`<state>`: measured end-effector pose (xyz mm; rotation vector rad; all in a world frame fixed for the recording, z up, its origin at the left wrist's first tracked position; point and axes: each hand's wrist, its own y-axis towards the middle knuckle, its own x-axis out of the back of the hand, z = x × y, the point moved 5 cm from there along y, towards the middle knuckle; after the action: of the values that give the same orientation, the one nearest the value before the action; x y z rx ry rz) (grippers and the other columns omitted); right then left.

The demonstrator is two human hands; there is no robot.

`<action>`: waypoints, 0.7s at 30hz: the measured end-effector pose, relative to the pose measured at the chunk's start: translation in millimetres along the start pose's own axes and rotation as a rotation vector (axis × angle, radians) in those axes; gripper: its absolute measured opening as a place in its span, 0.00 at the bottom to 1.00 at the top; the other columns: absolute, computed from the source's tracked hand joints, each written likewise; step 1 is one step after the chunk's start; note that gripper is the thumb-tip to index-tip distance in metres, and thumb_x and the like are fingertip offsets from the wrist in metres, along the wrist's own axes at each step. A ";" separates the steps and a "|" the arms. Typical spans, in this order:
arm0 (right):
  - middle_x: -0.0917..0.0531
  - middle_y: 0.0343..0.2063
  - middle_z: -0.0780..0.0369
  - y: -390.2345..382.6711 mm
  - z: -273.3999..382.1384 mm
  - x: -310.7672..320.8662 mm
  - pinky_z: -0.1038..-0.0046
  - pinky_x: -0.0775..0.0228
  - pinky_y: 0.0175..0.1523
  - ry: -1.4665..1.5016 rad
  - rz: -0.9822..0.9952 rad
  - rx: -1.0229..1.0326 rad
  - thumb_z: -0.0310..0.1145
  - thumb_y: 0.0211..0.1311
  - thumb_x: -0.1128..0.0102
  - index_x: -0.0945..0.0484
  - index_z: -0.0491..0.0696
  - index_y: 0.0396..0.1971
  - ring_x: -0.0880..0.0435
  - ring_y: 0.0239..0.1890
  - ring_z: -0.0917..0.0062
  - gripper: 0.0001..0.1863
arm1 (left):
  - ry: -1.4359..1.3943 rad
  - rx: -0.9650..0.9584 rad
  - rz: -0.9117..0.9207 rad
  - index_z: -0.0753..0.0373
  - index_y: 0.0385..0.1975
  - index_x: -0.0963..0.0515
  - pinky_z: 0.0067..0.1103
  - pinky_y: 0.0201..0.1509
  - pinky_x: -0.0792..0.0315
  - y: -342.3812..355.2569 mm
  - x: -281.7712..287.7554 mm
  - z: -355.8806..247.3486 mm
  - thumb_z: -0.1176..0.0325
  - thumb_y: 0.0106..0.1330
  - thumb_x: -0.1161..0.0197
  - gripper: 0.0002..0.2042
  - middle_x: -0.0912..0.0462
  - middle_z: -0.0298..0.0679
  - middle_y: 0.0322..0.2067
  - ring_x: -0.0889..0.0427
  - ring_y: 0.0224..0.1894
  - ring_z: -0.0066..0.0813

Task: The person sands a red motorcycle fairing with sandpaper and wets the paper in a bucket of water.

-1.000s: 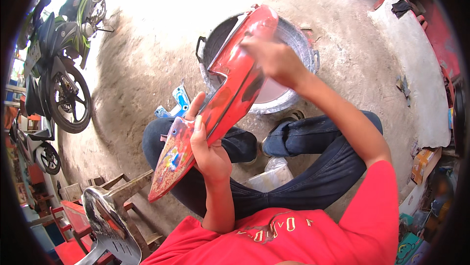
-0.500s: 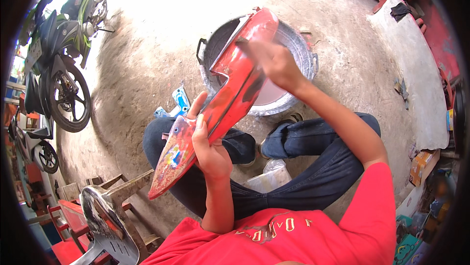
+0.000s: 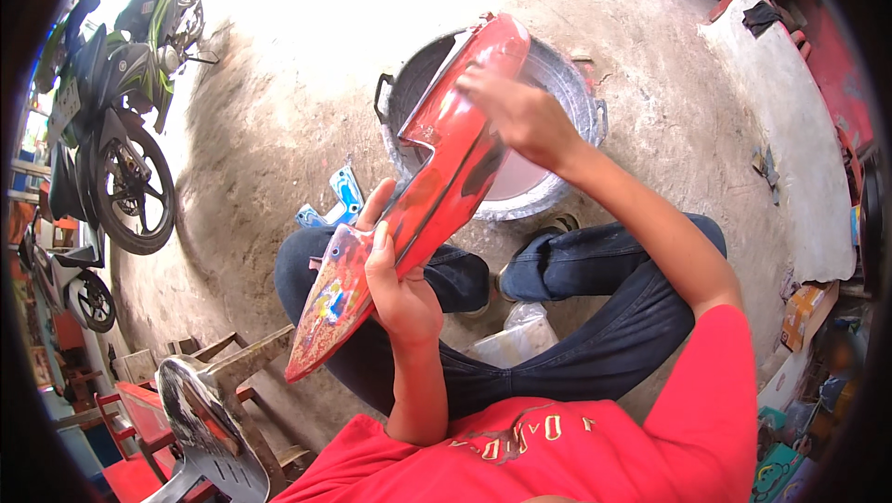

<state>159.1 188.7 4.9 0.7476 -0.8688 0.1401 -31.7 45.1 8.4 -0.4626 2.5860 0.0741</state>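
A red panel [image 3: 444, 178] is held slantwise by two hands, above a basin [image 3: 578, 99].
From where I stand, the left hand [image 3: 401, 297], nearer to the body, is closed around the panel's lower part, thumb on top; the pointed end reaches past it, near the left knee [image 3: 299, 250]. The long axis goes from there away and to the right. Farther along, the right hand [image 3: 522, 117] has bent fingers against the surface; it is blurred, and I cannot tell if it grips something. The panel's underside and part of the basin are hidden.
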 end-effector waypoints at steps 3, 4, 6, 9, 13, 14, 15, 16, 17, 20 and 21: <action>0.16 0.56 0.57 -5.8 6.7 -5.0 0.63 0.19 0.57 -0.020 0.001 -0.027 0.27 0.74 0.48 0.18 0.47 0.56 0.16 0.57 0.59 0.16 | -0.003 -0.009 0.010 0.78 0.67 0.38 0.39 0.57 0.14 1.2 0.7 -0.7 0.63 0.75 0.58 0.27 0.28 0.59 0.65 0.17 0.61 0.49; 0.17 0.54 0.56 -7.2 18.5 -5.9 0.64 0.18 0.55 0.019 0.022 -0.042 0.27 0.73 0.46 0.18 0.47 0.56 0.15 0.55 0.59 0.16 | -0.019 -0.010 -0.002 0.78 0.67 0.38 0.39 0.57 0.14 1.8 1.9 -2.1 0.63 0.75 0.58 0.27 0.27 0.59 0.64 0.17 0.60 0.49; 0.18 0.53 0.58 -12.5 21.8 -5.2 0.63 0.16 0.49 0.028 0.007 -0.041 0.28 0.71 0.43 0.19 0.49 0.57 0.13 0.50 0.59 0.16 | -0.032 -0.005 -0.007 0.78 0.67 0.38 0.39 0.57 0.14 1.7 2.1 -2.2 0.63 0.75 0.58 0.27 0.26 0.59 0.63 0.17 0.60 0.48; 0.20 0.52 0.60 -18.4 19.9 -3.9 0.63 0.14 0.43 0.036 -0.017 0.003 0.29 0.68 0.38 0.20 0.52 0.58 0.11 0.43 0.60 0.19 | -0.007 -0.030 -0.039 0.78 0.67 0.38 0.38 0.57 0.14 2.0 3.5 -2.5 0.63 0.75 0.57 0.27 0.25 0.59 0.61 0.16 0.59 0.47; 0.25 0.50 0.60 -25.0 24.2 -2.8 0.65 0.15 0.40 0.024 -0.035 0.062 0.26 0.66 0.37 0.21 0.53 0.62 0.12 0.41 0.64 0.24 | 0.004 -0.012 -0.034 0.78 0.67 0.38 0.36 0.56 0.14 1.4 1.9 -3.8 0.63 0.75 0.57 0.27 0.24 0.59 0.60 0.15 0.57 0.45; 0.25 0.50 0.60 -24.1 23.2 -3.1 0.65 0.15 0.40 0.023 -0.036 0.064 0.26 0.66 0.37 0.21 0.53 0.62 0.12 0.41 0.64 0.24 | 0.001 -0.013 -0.040 0.78 0.67 0.38 0.35 0.56 0.14 1.2 1.5 -4.6 0.63 0.75 0.58 0.27 0.23 0.58 0.59 0.15 0.57 0.45; 0.27 0.49 0.60 -23.3 23.4 -2.4 0.66 0.15 0.40 0.012 -0.062 0.099 0.26 0.65 0.37 0.21 0.53 0.62 0.12 0.40 0.66 0.24 | -0.001 -0.015 -0.038 0.78 0.67 0.38 0.35 0.56 0.14 1.1 1.3 -5.2 0.63 0.75 0.58 0.27 0.23 0.58 0.59 0.15 0.57 0.45; 0.28 0.47 0.60 -22.7 24.0 -1.6 0.67 0.15 0.39 0.001 -0.088 0.135 0.26 0.65 0.36 0.21 0.54 0.63 0.13 0.39 0.68 0.25 | -0.003 -0.014 -0.039 0.78 0.68 0.38 0.35 0.56 0.14 0.9 1.5 -5.6 0.63 0.75 0.57 0.27 0.22 0.59 0.58 0.14 0.57 0.45; 0.28 0.47 0.60 -23.6 24.3 -1.9 0.67 0.15 0.39 -0.004 -0.092 0.138 0.26 0.65 0.36 0.21 0.54 0.63 0.13 0.39 0.68 0.25 | -0.007 -0.014 -0.037 0.77 0.68 0.38 0.35 0.56 0.14 1.6 1.1 -4.5 0.63 0.75 0.57 0.27 0.21 0.59 0.58 0.14 0.56 0.45; 0.28 0.47 0.60 -26.2 23.9 -8.0 0.69 0.15 0.39 -0.003 -0.031 0.094 0.26 0.64 0.36 0.21 0.53 0.63 0.14 0.42 0.71 0.26 | 0.013 -0.003 -0.042 0.76 0.68 0.38 0.36 0.57 0.14 3.2 6.2 -3.6 0.63 0.75 0.58 0.27 0.21 0.59 0.57 0.14 0.57 0.46; 0.28 0.47 0.60 -26.0 23.0 -7.9 0.69 0.15 0.39 -0.009 -0.032 0.092 0.26 0.64 0.36 0.21 0.53 0.63 0.14 0.42 0.71 0.26 | 0.010 -0.001 -0.037 0.76 0.68 0.38 0.36 0.57 0.14 3.3 6.4 -3.4 0.63 0.75 0.58 0.27 0.21 0.59 0.57 0.14 0.57 0.46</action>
<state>149.6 156.0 -5.5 0.8486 -0.8627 0.1489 -39.6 45.7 8.2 -0.5123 2.5864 0.0610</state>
